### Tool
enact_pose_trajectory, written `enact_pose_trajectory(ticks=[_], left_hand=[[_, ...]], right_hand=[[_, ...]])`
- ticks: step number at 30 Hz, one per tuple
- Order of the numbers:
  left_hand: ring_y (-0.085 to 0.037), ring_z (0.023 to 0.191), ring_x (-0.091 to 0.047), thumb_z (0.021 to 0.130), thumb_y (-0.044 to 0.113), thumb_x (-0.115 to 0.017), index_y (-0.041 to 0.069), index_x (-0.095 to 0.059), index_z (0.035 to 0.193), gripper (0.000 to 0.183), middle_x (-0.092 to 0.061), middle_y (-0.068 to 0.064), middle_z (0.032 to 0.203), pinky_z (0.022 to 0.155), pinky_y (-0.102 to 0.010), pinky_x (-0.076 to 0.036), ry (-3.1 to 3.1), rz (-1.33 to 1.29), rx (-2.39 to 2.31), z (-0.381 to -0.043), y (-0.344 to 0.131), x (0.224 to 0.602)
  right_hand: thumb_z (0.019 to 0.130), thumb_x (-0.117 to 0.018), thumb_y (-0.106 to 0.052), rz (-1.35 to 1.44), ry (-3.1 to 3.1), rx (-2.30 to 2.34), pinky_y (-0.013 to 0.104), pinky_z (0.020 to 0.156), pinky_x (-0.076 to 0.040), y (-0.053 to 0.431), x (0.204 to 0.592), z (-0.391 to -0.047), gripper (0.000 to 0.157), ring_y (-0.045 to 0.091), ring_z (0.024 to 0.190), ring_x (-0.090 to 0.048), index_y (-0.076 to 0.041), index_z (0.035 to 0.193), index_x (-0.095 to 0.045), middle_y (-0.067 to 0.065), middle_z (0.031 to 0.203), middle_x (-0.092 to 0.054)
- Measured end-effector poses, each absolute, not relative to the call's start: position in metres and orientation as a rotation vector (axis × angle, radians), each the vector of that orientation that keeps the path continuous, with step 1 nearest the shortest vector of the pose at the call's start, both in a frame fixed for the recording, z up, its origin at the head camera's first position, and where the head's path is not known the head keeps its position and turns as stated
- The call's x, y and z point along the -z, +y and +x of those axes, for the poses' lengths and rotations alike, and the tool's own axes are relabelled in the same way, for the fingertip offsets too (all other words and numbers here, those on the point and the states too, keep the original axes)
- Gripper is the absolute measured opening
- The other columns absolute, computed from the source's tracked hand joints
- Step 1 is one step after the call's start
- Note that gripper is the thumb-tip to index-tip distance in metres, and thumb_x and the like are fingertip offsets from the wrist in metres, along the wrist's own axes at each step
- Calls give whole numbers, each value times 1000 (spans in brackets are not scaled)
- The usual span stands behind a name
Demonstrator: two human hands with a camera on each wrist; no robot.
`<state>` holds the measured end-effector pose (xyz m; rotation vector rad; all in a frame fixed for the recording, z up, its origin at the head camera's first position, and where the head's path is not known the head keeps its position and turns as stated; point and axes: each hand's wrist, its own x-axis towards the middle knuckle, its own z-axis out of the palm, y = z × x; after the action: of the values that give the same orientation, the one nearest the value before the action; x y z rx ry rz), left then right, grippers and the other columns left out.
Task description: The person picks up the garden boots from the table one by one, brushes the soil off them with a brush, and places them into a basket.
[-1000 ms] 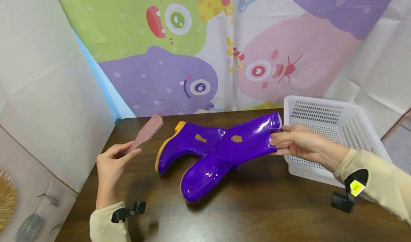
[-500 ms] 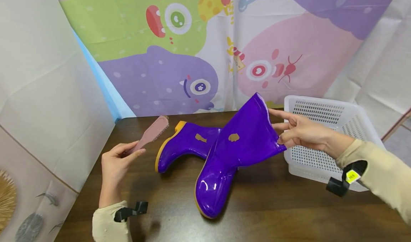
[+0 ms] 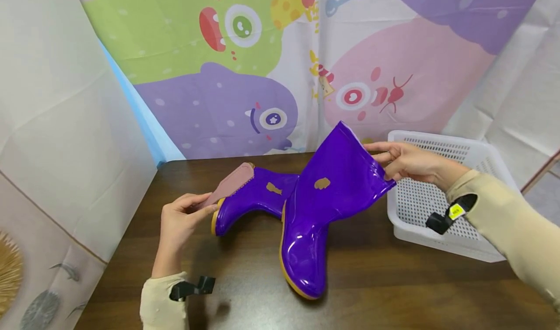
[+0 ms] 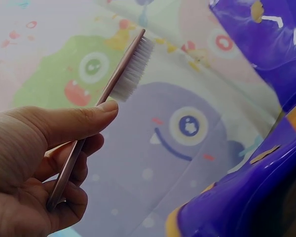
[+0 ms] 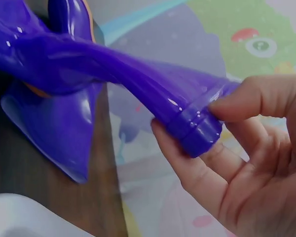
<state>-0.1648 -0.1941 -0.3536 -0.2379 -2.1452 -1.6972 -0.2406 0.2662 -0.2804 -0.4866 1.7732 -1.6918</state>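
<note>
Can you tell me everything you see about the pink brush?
The pink brush has a flat, plain back, a slim handle and a block of short, pale bristles along one side. It looks like plastic. The left hand grips its handle, keeping it off the table, slanted, bristles toward the boots. From above it overlaps the lying purple boot, but the left wrist view shows a gap.

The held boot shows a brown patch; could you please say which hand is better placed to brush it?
Probably the left hand: it holds the pink brush, while the right hand is occupied holding the boot by its top.
</note>
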Motion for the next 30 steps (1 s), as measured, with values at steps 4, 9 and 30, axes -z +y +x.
enact_pose_trajectory(ticks=[4,9,30], left_hand=[[-10,72,-61,68,-5,-76,-10,-68,94,28,-66,-15,83,61,-19,-49,-2180,-269,1700,-168,-182,355],[-11,72,-59,68,-4,-77,-8,-70,93,26,-65,-18,85,63,-19,-49,-2231,-267,1718,-173,-163,355],[-16,72,-59,67,13,-81,5,-74,92,28,-67,-8,84,62,-24,-50,-2275,-550,1734,-213,-85,386]], right_hand=[[75,-40,22,-569,1769,1655,34,68,-53,270,282,-253,70,25,91,-64,-5,139,-36,7,119,-60],[74,-41,20,-626,1846,1606,22,52,-46,270,279,-264,64,17,80,-63,-11,130,-53,6,117,-61],[89,-55,-9,-135,2060,1590,28,59,-52,248,267,-265,42,9,59,-56,9,124,-42,1,71,-62]])
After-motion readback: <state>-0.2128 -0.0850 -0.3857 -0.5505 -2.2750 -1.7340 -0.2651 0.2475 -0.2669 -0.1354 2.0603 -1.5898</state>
